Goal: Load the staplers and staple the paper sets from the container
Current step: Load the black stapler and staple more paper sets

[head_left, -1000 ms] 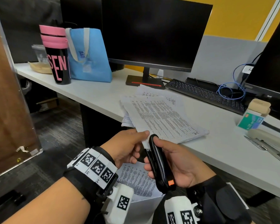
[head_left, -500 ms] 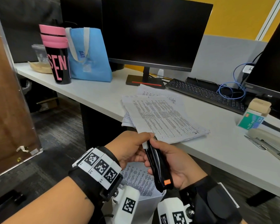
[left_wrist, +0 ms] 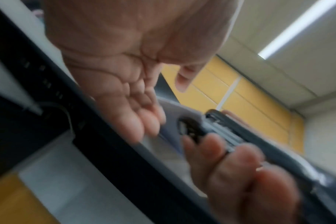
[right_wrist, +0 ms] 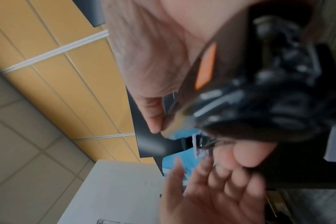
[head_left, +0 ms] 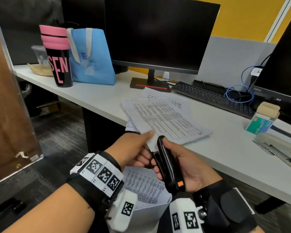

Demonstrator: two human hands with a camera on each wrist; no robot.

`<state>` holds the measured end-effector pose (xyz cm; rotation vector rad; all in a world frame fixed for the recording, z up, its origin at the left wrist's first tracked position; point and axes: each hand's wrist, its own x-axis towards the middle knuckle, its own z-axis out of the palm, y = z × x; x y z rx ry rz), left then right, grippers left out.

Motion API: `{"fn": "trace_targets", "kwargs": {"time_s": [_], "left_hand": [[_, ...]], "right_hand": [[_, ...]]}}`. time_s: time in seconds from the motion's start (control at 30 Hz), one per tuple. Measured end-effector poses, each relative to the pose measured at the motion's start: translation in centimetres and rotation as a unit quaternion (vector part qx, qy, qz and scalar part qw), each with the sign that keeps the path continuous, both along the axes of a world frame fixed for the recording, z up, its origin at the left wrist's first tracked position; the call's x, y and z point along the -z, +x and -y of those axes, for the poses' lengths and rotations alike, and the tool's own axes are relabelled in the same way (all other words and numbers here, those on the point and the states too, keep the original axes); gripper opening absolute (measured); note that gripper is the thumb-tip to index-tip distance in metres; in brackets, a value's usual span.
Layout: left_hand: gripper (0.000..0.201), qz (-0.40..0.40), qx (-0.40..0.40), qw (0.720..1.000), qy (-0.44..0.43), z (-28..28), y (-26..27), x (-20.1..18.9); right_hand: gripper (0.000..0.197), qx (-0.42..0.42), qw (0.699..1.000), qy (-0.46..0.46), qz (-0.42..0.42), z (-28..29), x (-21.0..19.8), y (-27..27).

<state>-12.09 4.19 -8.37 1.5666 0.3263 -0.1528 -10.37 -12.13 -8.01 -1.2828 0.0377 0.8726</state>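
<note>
My right hand (head_left: 163,155) grips a black stapler (head_left: 170,174) with an orange tab, held in front of the desk edge. Its jaws stand apart, and the corner of a printed paper set (head_left: 151,143) lies between them. The rest of that set (head_left: 144,185) hangs down into a white container (head_left: 148,216) below my wrists. My left hand (head_left: 142,148) is at the same corner, thumb stretched out above it and fingers loosely bent underneath. In the blurred left wrist view the thumb (left_wrist: 181,84) stands clear of the paper (left_wrist: 184,111).
A stack of printed sheets (head_left: 168,120) lies on the white desk (head_left: 94,96). At the right are a beige stapler (head_left: 275,143) and a green staple box (head_left: 260,126). Behind stand a monitor (head_left: 158,34), a keyboard (head_left: 212,98), a blue bag (head_left: 92,58) and a pink-lidded cup (head_left: 57,56).
The stapler was squeezed onto the paper corner half a second ago and its jaws have come apart again. My left thumb has straightened and lifted off the corner.
</note>
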Motion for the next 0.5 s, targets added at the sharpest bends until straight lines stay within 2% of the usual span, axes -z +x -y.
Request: {"fn": "trace_targets", "kwargs": {"time_s": [0.07, 0.1, 0.13, 0.2, 0.23, 0.27, 0.3, 0.33, 0.4, 0.5], "left_hand": [[0.027, 0.073, -0.075, 0.991, 0.083, -0.9, 0.4, 0.2], [0.013, 0.136, -0.098, 0.969, 0.181, -1.6, 0.5, 0.6], [0.008, 0.194, -0.092, 0.933, 0.289, -2.2, 0.5, 0.8], [0.045, 0.287, -0.005, 0.830, 0.478, -3.1, 0.4, 1.7], [0.057, 0.317, 0.040, 0.782, 0.535, -3.3, 0.6, 2.1], [0.060, 0.339, 0.074, 0.744, 0.571, -3.4, 0.8, 2.3], [0.055, 0.343, 0.105, 0.727, 0.586, -3.4, 0.9, 2.4], [0.043, 0.339, 0.123, 0.726, 0.585, -3.3, 1.1, 2.3], [0.030, 0.329, 0.115, 0.761, 0.546, -2.8, 1.4, 1.9], [0.025, 0.278, 0.033, 0.863, 0.420, -1.9, 1.8, 0.9]], "right_hand": [[0.058, 0.003, 1.000, 0.025, -0.010, 0.6, -0.3, 0.2], [0.057, 0.010, 0.999, 0.035, -0.013, 0.8, -0.3, 0.3], [0.058, 0.016, 0.999, 0.039, -0.015, 1.0, -0.3, 0.3], [0.058, 0.019, 0.999, 0.035, -0.019, 1.3, -0.2, 0.4], [0.058, 0.016, 0.999, 0.031, -0.020, 1.4, -0.1, 0.4], [0.057, 0.009, 0.999, 0.025, -0.021, 1.5, 0.0, 0.4], [0.057, -0.001, 1.000, 0.019, -0.020, 1.5, 0.0, 0.3], [0.057, -0.015, 1.000, 0.010, -0.017, 1.6, 0.1, 0.3], [0.058, -0.045, 0.999, -0.014, -0.006, 1.6, 0.4, 0.2], [0.058, -0.069, 0.997, -0.029, 0.003, 1.8, 0.7, 0.1]]}}
